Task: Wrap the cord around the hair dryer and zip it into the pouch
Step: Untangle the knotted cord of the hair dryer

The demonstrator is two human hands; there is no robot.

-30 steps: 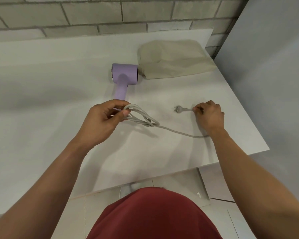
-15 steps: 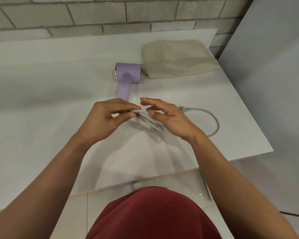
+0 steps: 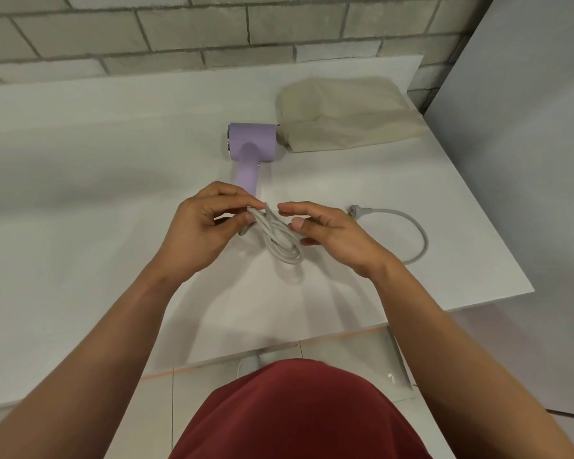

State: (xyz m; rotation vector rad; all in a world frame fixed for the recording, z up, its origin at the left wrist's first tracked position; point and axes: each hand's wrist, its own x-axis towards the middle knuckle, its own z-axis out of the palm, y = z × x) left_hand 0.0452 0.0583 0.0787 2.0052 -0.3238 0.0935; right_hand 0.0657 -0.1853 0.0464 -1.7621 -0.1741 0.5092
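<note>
A person in a red top stands at a white tabletop (image 3: 113,200) before a grey brick wall, partway through packing away a lilac hair dryer (image 3: 251,147). The left hand (image 3: 203,226) pinches several gathered loops of the pale grey cord (image 3: 279,241) between thumb and fingertips, just above the surface. The right hand (image 3: 332,233) sits close against the other side of the bundle, index finger stretched out and thumb laid on the strands; whether it actually grips them cannot be told. The rest of the cord curves out from under the right wrist in a wide arc to the right, ending at the plug (image 3: 354,209), which lies flat just beyond that hand. The hair dryer lies on the far side of both hands, its handle running near to far and pointing back at the left hand, which is the closer of the two; its barrel lies crosswise at the far end. The beige pouch (image 3: 348,117) rests just to the right of the barrel, seemingly touching it. None of the cord is around the dryer yet, so the loops appear bound for that handle next.
</note>
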